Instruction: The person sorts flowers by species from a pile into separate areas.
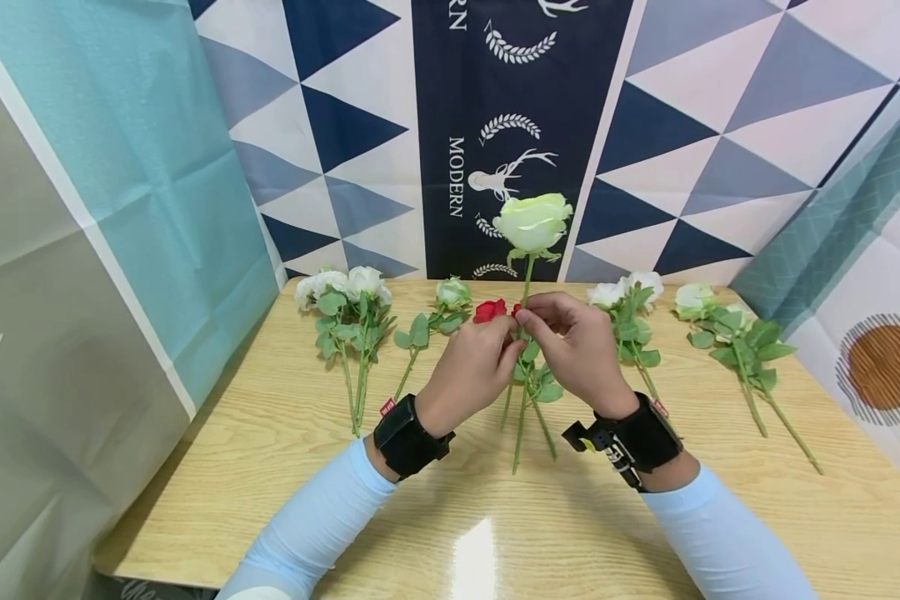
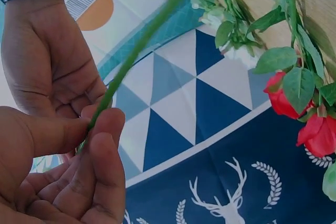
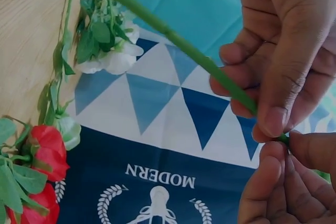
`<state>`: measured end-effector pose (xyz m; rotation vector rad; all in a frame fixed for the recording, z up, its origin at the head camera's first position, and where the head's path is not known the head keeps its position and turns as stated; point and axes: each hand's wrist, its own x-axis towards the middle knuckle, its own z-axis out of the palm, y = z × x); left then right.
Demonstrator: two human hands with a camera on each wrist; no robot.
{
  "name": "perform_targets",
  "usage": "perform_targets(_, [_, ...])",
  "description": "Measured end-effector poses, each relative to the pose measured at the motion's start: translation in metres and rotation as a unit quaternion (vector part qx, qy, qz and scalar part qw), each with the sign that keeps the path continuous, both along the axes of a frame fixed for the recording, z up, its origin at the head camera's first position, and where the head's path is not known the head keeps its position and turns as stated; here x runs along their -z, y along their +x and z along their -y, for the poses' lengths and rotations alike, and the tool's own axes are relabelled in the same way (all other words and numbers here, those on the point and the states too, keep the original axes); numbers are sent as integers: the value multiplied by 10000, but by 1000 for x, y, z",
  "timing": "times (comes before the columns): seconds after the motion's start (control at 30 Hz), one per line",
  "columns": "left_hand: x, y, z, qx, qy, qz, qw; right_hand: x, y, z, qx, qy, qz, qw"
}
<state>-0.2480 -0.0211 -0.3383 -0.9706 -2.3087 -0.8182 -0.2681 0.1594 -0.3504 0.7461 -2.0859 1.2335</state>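
Note:
A pale greenish-white rose (image 1: 534,223) stands upright above the table, its bloom higher than both hands. My left hand (image 1: 471,367) pinches its bare green stem (image 2: 134,59) between thumb and fingers. Close beside it, my right hand (image 1: 579,350) pinches the same stem with thumb and forefinger. The fingertips of the two hands nearly meet there. Behind the hands lie red roses (image 1: 489,311) with leafy stems, their blooms partly hidden by the hands in the head view.
White flowers (image 1: 345,287) with leafy stems lie on the left of the wooden table (image 1: 390,517), near a single pale rose (image 1: 453,293). More white flowers (image 1: 630,292) and pale roses (image 1: 696,302) lie at the right. A patterned cloth (image 1: 360,125) hangs behind the table.

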Motion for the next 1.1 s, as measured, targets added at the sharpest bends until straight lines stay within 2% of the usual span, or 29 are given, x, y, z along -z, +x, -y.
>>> perform_targets(0.03, [0, 0, 0, 12, -7, 28, 10000, 0, 0, 0, 48, 43, -4, 10000])
perform_targets(0.07, [-1, 0, 0, 35, -5, 64, 10000, -15, 14, 7, 272, 198, 31, 9994])
perform_targets(0.17, [-1, -1, 1, 140, 41, 182, 9997, -17, 14, 6, 411, 223, 114, 9988])
perform_targets(0.33, [-5, -8, 6, 241, 261, 243, 9991, -28, 11, -6, 674, -77, 243, 9974])
perform_targets(0.43, [-10, -14, 14, 57, 341, 195, 9992, -38, 7, -24, 937, -453, 377, 9939])
perform_targets(0.57, [-20, -23, 31, -303, 446, 254, 9982, -52, 0, -58, 1546, -873, 445, 9831])
perform_targets(0.67, [-26, -30, 46, -507, 591, 363, 9963, -58, -5, -89, 2282, -864, 383, 9690])
perform_targets(0.77, [-29, -39, 62, -772, 647, 421, 9940, -57, -12, -125, 3094, -658, 444, 9476])
perform_targets(0.9, [-30, -49, 81, -1223, 544, 543, 9895, -46, -19, -171, 3845, -185, 1087, 9165])
perform_targets(1.1, [-30, -56, 95, -1553, 548, 719, 9837, -19, -28, -219, 4241, 313, 2252, 8766])
